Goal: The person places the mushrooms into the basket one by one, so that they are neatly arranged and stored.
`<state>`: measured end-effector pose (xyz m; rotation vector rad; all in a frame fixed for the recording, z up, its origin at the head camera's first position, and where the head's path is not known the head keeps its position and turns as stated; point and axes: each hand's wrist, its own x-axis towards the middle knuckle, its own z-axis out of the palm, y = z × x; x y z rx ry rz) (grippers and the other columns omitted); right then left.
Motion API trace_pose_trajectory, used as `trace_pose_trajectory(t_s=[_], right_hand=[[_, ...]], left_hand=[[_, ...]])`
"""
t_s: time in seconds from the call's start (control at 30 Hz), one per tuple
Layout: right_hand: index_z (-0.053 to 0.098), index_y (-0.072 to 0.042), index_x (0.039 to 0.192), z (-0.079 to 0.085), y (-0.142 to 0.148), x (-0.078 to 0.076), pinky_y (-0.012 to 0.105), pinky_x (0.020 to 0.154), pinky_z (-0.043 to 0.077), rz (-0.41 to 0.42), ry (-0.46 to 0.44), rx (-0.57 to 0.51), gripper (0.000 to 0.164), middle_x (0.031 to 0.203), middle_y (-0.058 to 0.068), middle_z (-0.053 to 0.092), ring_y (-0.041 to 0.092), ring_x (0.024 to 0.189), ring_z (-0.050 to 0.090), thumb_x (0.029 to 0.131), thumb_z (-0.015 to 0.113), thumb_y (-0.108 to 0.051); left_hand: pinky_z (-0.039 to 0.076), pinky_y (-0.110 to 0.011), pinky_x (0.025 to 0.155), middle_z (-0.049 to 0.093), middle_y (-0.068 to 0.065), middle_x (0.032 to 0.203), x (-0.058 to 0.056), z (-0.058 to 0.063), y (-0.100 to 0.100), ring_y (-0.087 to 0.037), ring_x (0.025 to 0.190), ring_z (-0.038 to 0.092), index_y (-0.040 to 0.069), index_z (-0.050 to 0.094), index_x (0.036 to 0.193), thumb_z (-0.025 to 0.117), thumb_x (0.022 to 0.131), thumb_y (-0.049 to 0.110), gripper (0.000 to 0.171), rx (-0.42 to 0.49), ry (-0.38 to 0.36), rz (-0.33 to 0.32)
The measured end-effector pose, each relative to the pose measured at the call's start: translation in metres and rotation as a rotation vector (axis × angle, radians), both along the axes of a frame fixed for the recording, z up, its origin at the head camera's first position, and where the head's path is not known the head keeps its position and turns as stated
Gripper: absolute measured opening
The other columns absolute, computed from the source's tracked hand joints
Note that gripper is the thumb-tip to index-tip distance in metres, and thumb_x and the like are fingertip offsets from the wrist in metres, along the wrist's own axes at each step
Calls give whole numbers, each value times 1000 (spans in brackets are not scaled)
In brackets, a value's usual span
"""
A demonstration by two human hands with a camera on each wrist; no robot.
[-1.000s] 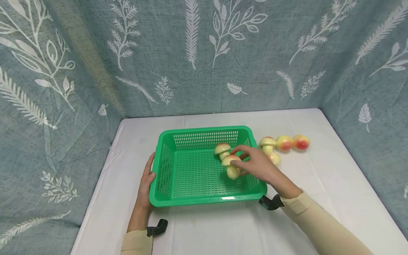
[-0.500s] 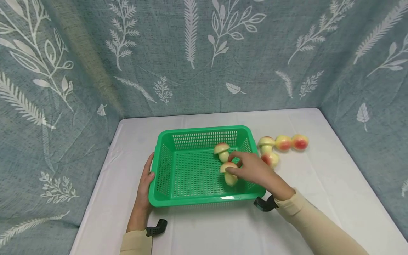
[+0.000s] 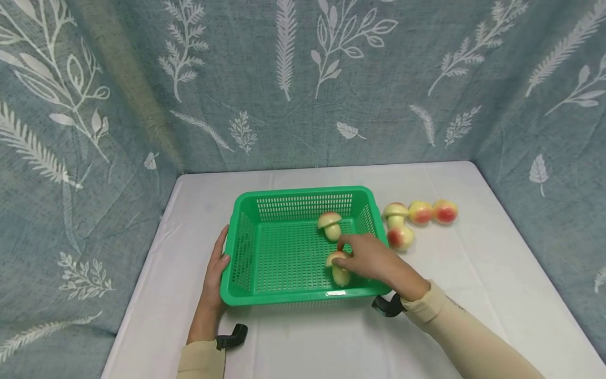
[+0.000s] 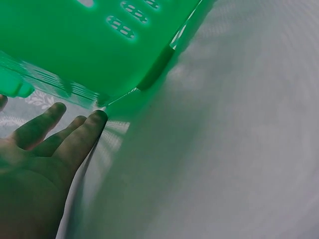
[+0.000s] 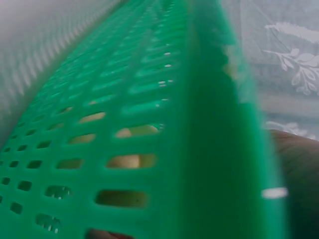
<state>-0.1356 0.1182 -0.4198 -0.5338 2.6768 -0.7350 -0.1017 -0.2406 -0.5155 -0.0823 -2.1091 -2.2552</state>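
Note:
A green plastic basket (image 3: 284, 298) with slotted walls stands on the table. My left hand (image 3: 214, 276) rests against its left side, the thumb at the rim; the left wrist view shows straight fingers (image 4: 75, 144) touching the outer wall. Inside the basket, near the front right corner, my right hand (image 3: 371, 258) holds a toy mushroom (image 3: 340, 275) between thumb and fingers. Another mushroom (image 3: 330, 225) lies behind it in the basket. In the right wrist view the basket wall (image 5: 149, 114) hides most of the held mushroom and the fingers.
Just right of the basket lie a third mushroom (image 3: 395, 213) and a yellow-red peach-like fruit (image 3: 400, 238). Two similar fruits (image 3: 433, 212) sit farther right. A white cloth covers the table (image 3: 293, 342); a blue-grey leaf-patterned curtain (image 3: 303, 126) encloses its back and sides.
My right hand has brought the mushroom toward the basket's front and lowered it slightly to the left. The left hand and basket have stayed in place.

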Motion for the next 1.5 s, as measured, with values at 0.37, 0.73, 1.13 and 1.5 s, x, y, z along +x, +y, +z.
trace_pose_trajectory(t_s=[0.37, 0.73, 1.13, 1.5], right_hand=[[72, -9, 106, -5, -5, 2, 39, 70, 50, -11, -5, 68, 22, 74, -3, 62, 22, 78, 58, 99, 72, -29], [69, -8, 106, -3, -5, 2, 37, 65, 47, 0, 50, 81, 19, 70, -2, 59, 21, 72, 55, 94, 70, -22], [68, -10, 111, -3, -5, 2, 36, 61, 46, 43, 33, 114, 23, 70, -2, 59, 18, 68, 54, 93, 73, -24], [65, -9, 113, 0, -4, 2, 35, 62, 45, 58, 32, 108, 28, 69, -4, 51, 16, 66, 49, 96, 74, -29]], left_hand=[[36, -33, 115, 25, 4, 178, -1, 1, 1, -25, 159, 28, 25, 18, 176, 34, 106, 28, 72, 1, -4, -5], [49, -28, 104, 30, -7, 176, 0, 0, -1, -22, 144, 49, 26, 18, 176, 34, 107, 27, 71, 22, 6, -25], [47, -29, 105, 33, -7, 174, -1, 0, -3, -22, 141, 49, 28, 20, 176, 34, 106, 26, 71, 11, 1, -21], [46, -28, 105, 29, -7, 176, 0, 5, -1, -22, 145, 46, 25, 20, 176, 35, 106, 26, 72, 2, 3, -11]])
